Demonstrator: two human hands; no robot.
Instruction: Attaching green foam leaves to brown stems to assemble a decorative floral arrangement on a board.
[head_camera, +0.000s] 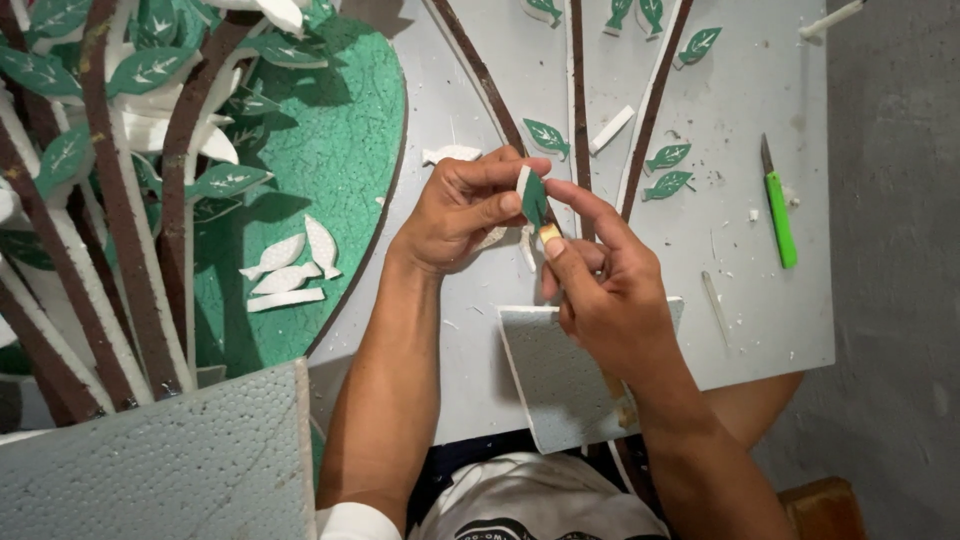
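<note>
The left hand (460, 210) pinches a small green foam leaf (534, 198) between thumb and forefinger, holding it edge-up so its rim faces the right hand (608, 300). The right hand closes around a thin tool whose pale tip (550, 234) meets the leaf's lower end; what kind of tool it is cannot be told. Both hover above the white board (760, 330), at centre. At six o'clock a grey foam offcut (560, 380) lies under the wrists. At two o'clock, finished leaves (668, 170) sit beside brown stems (650, 120). At three o'clock a green-handled craft knife (778, 212) rests within reach. At nine o'clock white uncoloured leaf blanks (290, 268) wait on a green panel (330, 150). No packages or labels show.
</note>
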